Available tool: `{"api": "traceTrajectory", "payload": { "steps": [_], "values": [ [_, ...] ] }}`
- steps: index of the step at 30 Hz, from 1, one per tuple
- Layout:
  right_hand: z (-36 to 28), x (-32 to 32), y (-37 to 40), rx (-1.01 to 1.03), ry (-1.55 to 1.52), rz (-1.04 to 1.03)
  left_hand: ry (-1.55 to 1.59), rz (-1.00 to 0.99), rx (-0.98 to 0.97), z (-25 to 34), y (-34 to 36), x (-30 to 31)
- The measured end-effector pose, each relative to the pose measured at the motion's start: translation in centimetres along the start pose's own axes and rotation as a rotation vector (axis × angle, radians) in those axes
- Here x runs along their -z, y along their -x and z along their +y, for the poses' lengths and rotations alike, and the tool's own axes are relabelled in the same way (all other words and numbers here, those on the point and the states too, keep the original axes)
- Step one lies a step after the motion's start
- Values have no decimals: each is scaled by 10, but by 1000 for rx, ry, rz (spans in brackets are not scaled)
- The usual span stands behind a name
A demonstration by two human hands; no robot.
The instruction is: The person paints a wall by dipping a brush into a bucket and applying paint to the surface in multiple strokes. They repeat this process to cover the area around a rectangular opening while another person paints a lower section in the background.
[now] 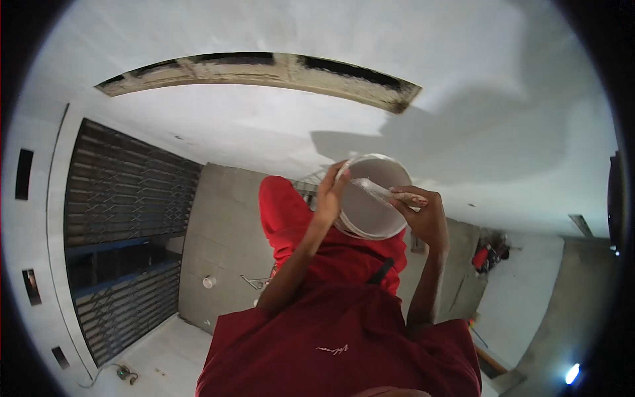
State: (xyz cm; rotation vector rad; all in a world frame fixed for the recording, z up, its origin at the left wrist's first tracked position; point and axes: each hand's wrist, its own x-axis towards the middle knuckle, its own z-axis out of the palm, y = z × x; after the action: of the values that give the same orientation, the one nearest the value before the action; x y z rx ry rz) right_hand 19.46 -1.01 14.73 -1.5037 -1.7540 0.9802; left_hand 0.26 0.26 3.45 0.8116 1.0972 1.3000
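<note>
Tilted in front of me is a white bucket [372, 221], its round mouth facing up towards the camera. My left hand [329, 193] grips its rim on the left side, fingers curled over the edge. In my right hand [423, 213] is a paintbrush [377, 189], pinched by its stained handle. The brush's whitish bristles lie across the bucket's mouth and point towards my left hand. White smears mark the rim, and the bucket overlaps my red trousers [291, 212] in this view.
A white wall [264, 126] rises close ahead, with a long recessed slot [284, 71] in it. On the left is a dark metal lattice gate [129, 178]. A small white container [209, 282] stands on the grey floor [225, 245]. A bright lamp [572, 374] shines at lower right.
</note>
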Motion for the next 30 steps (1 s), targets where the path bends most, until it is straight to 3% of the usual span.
{"api": "traceTrajectory", "payload": {
  "steps": [3,4,8,14,17,20,23,27,28,30],
  "values": [
    [19,19,17,-47,-166,83,-17,9,-36,-4,-2,0],
    [21,25,22,-159,-227,117,1,3,-24,-4,0,-1],
    [50,26,34,-229,-675,318,2,-1,-28,-1,-3,-1],
    [96,8,35,-340,-1254,345,-13,-5,-20,-1,-3,1],
    [105,4,34,-321,-1440,317,-5,-5,-36,-4,-3,2],
    [118,1,31,-116,-1638,136,-29,5,-40,-4,-3,2],
    [131,-2,29,-86,-1678,142,-34,-8,-18,7,-1,-2],
    [112,-7,28,-288,-1584,348,-175,60,-25,-7,-2,3],
    [116,-5,29,-146,-1604,254,-182,75,-63,-9,0,1],
    [96,-2,16,-96,-1511,262,-136,82,-122,-11,0,0]
  ]
}}
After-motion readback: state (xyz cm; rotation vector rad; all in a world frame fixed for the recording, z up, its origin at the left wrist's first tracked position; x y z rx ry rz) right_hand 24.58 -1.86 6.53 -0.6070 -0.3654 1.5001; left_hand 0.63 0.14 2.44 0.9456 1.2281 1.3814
